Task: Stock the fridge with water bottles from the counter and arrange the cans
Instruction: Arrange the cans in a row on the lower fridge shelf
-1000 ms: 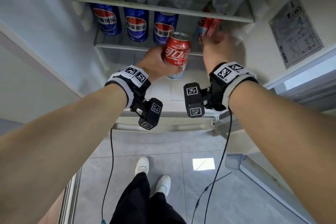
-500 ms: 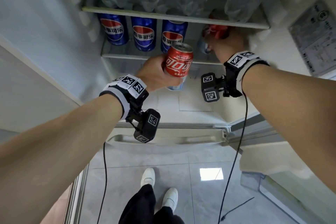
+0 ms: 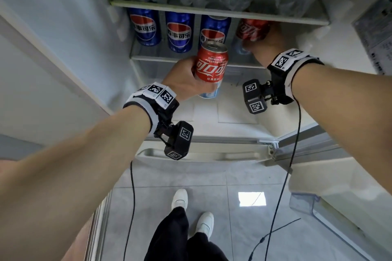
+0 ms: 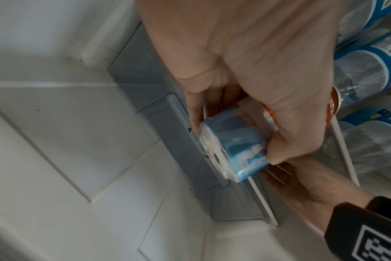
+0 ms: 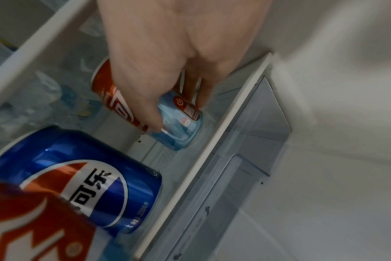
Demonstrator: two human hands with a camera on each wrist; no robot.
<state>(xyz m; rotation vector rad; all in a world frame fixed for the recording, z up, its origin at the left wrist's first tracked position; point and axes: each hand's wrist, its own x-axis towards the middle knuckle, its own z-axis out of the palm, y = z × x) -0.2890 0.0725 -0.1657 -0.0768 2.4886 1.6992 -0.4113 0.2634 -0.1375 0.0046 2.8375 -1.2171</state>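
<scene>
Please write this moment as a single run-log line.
left hand: holds red can before shelf | right hand: grips second red can on can shelf | blue cans: three upright

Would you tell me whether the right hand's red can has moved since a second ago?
Yes: the right hand pushed its red can deeper onto the can shelf, beside the blue cans.
</scene>
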